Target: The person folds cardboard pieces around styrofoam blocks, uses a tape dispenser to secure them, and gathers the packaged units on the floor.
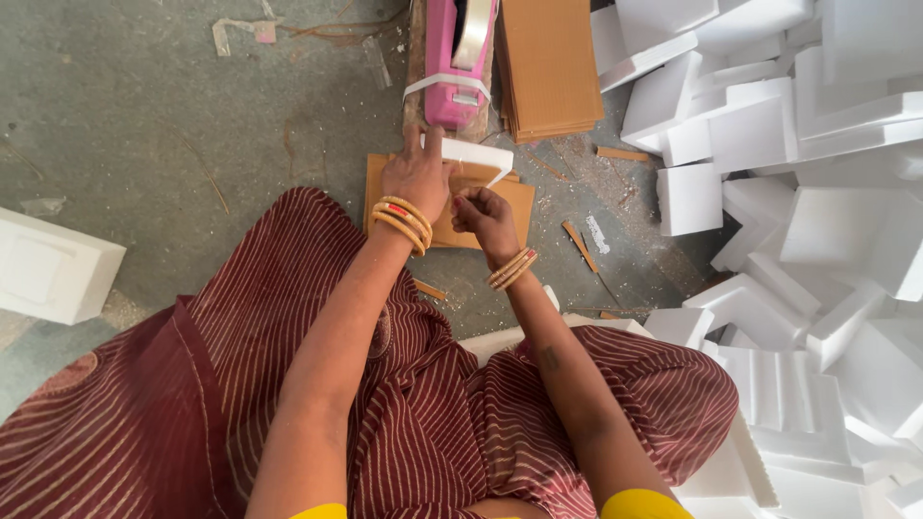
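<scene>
My left hand (415,176) grips a white foam block (478,157) held over a flat brown cardboard sheet (514,204) on the floor. My right hand (484,215) is closed just below the block, its fingertips pinching at the block's lower edge; what they pinch is too small to tell. Both wrists wear gold bangles. A pink tape dispenser (460,60) with a roll of tape stands just beyond the block.
A stack of brown cardboard sheets (548,67) lies beside the dispenser. A large heap of white foam pieces (817,192) fills the right side. One foam block (53,269) sits at the far left. Cardboard scraps litter the grey floor.
</scene>
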